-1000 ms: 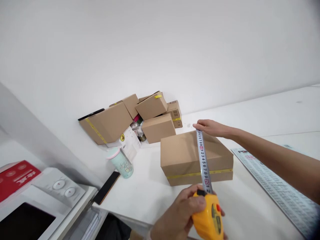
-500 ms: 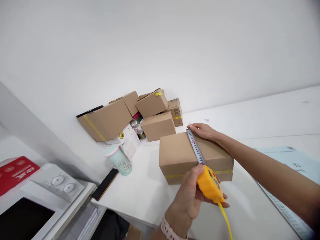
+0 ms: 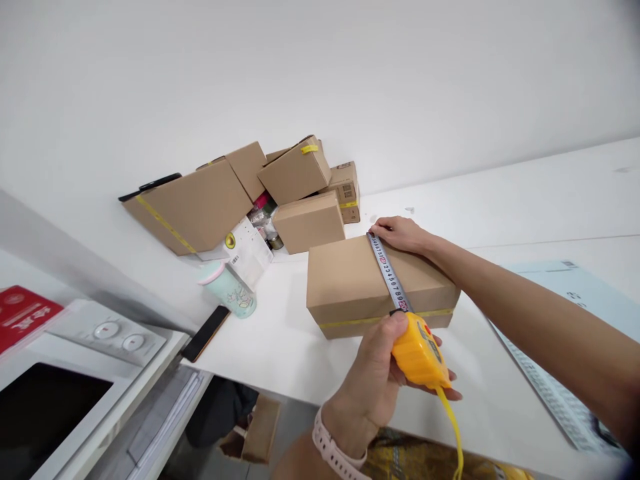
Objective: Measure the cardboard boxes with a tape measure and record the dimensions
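Observation:
A closed cardboard box [image 3: 345, 273] with yellow tape along its near side lies on the white table. Across its top runs the silver blade [image 3: 387, 270] of a tape measure, with numbers facing up. My left hand [image 3: 373, 373], with a pink band on the wrist, is wrapped round the yellow tape measure [image 3: 420, 350] at the box's near edge. From the case hangs a yellow strap. At the far top edge, my right hand [image 3: 400, 233] has its fingers closed on the blade's hooked end; the exact fingertip contact is partly hidden.
Several cardboard boxes [image 3: 195, 207] are stacked against the wall. A mint tumbler [image 3: 233, 293] and a dark phone-like slab [image 3: 206, 333] stand left on the table [image 3: 280, 347]. A microwave [image 3: 110, 340] is at lower left; a pale blue printed sheet [image 3: 555, 287] lies right.
The view has tilted down a little, so everything sits higher in the picture and the floor shows more. Both hands keep their hold; the blade still spans the box top.

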A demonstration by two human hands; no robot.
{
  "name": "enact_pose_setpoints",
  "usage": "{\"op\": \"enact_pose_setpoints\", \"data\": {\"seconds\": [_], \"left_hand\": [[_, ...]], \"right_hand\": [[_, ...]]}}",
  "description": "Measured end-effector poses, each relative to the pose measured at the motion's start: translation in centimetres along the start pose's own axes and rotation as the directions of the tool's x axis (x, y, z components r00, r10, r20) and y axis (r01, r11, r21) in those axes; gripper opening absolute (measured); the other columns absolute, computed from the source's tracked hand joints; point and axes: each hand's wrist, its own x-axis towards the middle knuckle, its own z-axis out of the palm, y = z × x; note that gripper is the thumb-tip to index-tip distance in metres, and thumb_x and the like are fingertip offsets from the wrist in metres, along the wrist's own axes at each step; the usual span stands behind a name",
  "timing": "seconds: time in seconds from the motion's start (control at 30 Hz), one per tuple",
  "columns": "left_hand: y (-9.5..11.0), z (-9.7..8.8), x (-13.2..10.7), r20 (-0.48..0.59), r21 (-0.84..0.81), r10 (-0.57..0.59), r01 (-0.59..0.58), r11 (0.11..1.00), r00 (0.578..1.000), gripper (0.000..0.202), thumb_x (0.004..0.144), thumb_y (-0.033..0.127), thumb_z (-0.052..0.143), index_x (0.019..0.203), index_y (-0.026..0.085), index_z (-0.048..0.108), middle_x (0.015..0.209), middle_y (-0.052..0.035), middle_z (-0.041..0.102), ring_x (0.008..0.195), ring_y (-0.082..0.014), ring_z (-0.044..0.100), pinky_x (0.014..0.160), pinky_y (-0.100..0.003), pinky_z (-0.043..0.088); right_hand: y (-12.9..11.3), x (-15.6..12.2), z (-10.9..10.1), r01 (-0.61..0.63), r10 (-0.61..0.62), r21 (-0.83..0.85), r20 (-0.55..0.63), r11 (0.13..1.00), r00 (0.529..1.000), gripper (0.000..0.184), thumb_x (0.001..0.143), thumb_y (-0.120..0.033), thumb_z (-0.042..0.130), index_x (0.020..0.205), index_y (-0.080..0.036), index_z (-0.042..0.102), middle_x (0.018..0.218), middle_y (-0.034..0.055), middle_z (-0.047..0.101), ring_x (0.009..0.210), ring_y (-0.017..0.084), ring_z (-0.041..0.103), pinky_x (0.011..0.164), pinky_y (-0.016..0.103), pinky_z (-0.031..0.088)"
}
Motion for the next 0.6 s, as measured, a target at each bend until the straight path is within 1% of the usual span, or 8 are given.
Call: {"op": "enact_pose_setpoints", "data": {"seconds": [0.23,0.3,0.4,0.47,0.5,0.53,0.57,0.6], "left_hand": [[0.0,0.1,0.3,-0.013,0.033,0.002,-0.001,0.999,1.000,0.066,0.063,0.073,0.078,0.094,0.017,0.064,0.096,-0.0093,0.064,0.069,-0.0233,0.067,0.064,-0.045,0.061],[0.0,0.0,-0.4,-0.032,0.074,0.033,-0.031,0.997,0.999,0.063,0.066,0.073,0.076,0.096,0.018,0.065,0.099,-0.0116,0.065,0.069,-0.0245,0.068,0.064,-0.047,0.062],[0.0,-1.5,-3.0,-0.082,0.147,0.177,-0.164,0.976,0.981,0.059,0.068,0.067,0.080,0.106,0.024,0.065,0.110,-0.0127,0.066,0.075,-0.0278,0.070,0.068,-0.048,0.062],[0.0,-3.6,-5.1,-0.141,0.201,0.300,-0.269,0.942,0.944,0.066,0.065,0.063,0.086,0.118,0.031,0.061,0.120,-0.0117,0.065,0.087,-0.0311,0.070,0.078,-0.047,0.062],[0.0,-5.0,-6.0,-0.185,0.242,0.363,-0.316,0.918,0.913,0.070,0.067,0.062,0.086,0.124,0.034,0.057,0.124,-0.0106,0.064,0.094,-0.0317,0.069,0.084,-0.046,0.061],[0.0,-6.4,-6.7,-0.240,0.294,0.431,-0.359,0.886,0.870,0.075,0.068,0.062,0.086,0.130,0.036,0.053,0.128,-0.0097,0.062,0.100,-0.0320,0.068,0.088,-0.045,0.060],[-0.1,-7.8,-7.1,-0.310,0.366,0.502,-0.386,0.847,0.807,0.078,0.070,0.064,0.084,0.134,0.036,0.050,0.126,-0.0094,0.062,0.101,-0.0318,0.068,0.089,-0.043,0.059],[-0.1,-9.1,-7.3,-0.363,0.407,0.533,-0.385,0.828,0.764,0.080,0.071,0.066,0.082,0.136,0.035,0.049,0.123,-0.0087,0.063,0.100,-0.0311,0.068,0.088,-0.043,0.059]], "right_hand": [[-0.7,-0.1,0.1,-0.024,0.029,0.115,-0.041,0.993,0.999,0.025,0.091,-0.041,0.060,0.082,-0.021,0.073,0.091,0.0102,0.076,0.091,0.030,0.065,0.086,0.039,0.045],[-1.0,-0.6,-0.4,-0.025,0.044,0.181,-0.104,0.983,0.994,0.025,0.093,-0.042,0.059,0.088,-0.021,0.073,0.100,0.0095,0.076,0.096,0.027,0.065,0.089,0.036,0.045],[-0.5,-2.7,-1.8,-0.040,0.115,0.277,-0.259,0.960,0.959,0.035,0.099,-0.046,0.047,0.109,-0.020,0.069,0.122,0.0111,0.072,0.109,0.025,0.063,0.094,0.034,0.045],[0.6,-5.1,-2.6,-0.099,0.234,0.369,-0.343,0.924,0.910,0.038,0.100,-0.047,0.044,0.113,-0.020,0.066,0.121,0.0137,0.071,0.107,0.026,0.063,0.091,0.036,0.048],[1.4,-6.6,-2.9,-0.144,0.321,0.441,-0.356,0.886,0.878,0.036,0.098,-0.048,0.047,0.111,-0.021,0.066,0.114,0.0136,0.072,0.102,0.026,0.065,0.087,0.037,0.050],[2.2,-8.2,-2.9,-0.184,0.392,0.499,-0.352,0.847,0.850,0.034,0.096,-0.050,0.051,0.108,-0.022,0.068,0.107,0.0125,0.072,0.098,0.027,0.065,0.084,0.038,0.052],[3.0,-9.8,-2.7,-0.207,0.421,0.525,-0.328,0.825,0.846,0.035,0.096,-0.052,0.052,0.106,-0.024,0.069,0.101,0.0115,0.071,0.095,0.028,0.065,0.082,0.039,0.052],[3.8,-11.4,-2.4,-0.237,0.436,0.530,-0.288,0.814,0.852,0.039,0.097,-0.057,0.049,0.107,-0.025,0.069,0.095,0.0107,0.071,0.092,0.028,0.065,0.079,0.040,0.052]]}}
